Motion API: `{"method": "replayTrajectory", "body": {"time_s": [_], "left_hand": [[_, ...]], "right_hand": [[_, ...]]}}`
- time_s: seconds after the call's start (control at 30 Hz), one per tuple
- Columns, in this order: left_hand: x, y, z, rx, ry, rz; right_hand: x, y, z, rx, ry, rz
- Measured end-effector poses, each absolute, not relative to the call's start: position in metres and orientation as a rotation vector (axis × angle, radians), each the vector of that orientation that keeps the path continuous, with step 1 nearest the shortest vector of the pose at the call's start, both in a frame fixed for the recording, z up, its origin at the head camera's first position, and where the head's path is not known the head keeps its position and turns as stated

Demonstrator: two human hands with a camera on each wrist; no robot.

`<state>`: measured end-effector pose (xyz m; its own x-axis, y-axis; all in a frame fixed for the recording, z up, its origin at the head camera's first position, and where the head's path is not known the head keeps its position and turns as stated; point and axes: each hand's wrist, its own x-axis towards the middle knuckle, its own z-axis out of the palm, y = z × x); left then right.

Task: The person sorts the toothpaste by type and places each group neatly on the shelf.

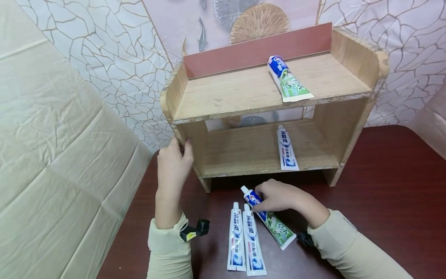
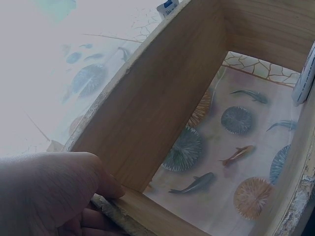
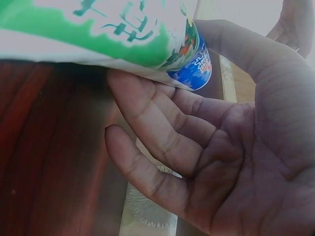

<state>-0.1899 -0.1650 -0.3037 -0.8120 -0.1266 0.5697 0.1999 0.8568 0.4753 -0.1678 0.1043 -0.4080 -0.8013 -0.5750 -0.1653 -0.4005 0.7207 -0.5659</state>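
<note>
Green-and-blue toothpaste tube [image 1: 275, 225] lies slantwise under the right hand [image 1: 280, 195], which holds it with thumb and fingers bent about its upper part; in the right wrist view fingertips touch the tube's underside. Its white cap points away from the person and to the hand's left, while the flat crimped end lies nearer the person, just before the right wrist. Directly left of the right hand, two white toothpaste tubes [image 1: 236, 238] lie side by side on the dark red table [image 1: 216, 217], caps pointing away from the person; the cap of the nearer one sits just beside the right thumb.

Farther left, the left hand [image 1: 174, 161] grips the front edge of the side panel of a wooden shelf [image 1: 223, 104], its thumb on the inner face. Beyond the right hand, on the shelf's lower board, rests another white tube [image 1: 287, 149], its crimped end at the front edge. Above that, on the upper board, a second green-and-blue tube [image 1: 289, 81] lies with its crimped end at the front edge, before a reddish back strip [image 1: 244, 60]. Behind the shelf, beyond both hands, hangs a patterned backdrop [image 1: 111, 50].
</note>
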Motion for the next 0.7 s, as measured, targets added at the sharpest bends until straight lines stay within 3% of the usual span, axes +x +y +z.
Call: {"method": "replayTrajectory", "body": {"time_s": [0.7], "left_hand": [[-0.189,-0.165,-0.305,-0.039,-2.428,-0.714]], "right_hand": [[-0.167,0.117,-0.362,-0.849,2.624,-0.851]]}}
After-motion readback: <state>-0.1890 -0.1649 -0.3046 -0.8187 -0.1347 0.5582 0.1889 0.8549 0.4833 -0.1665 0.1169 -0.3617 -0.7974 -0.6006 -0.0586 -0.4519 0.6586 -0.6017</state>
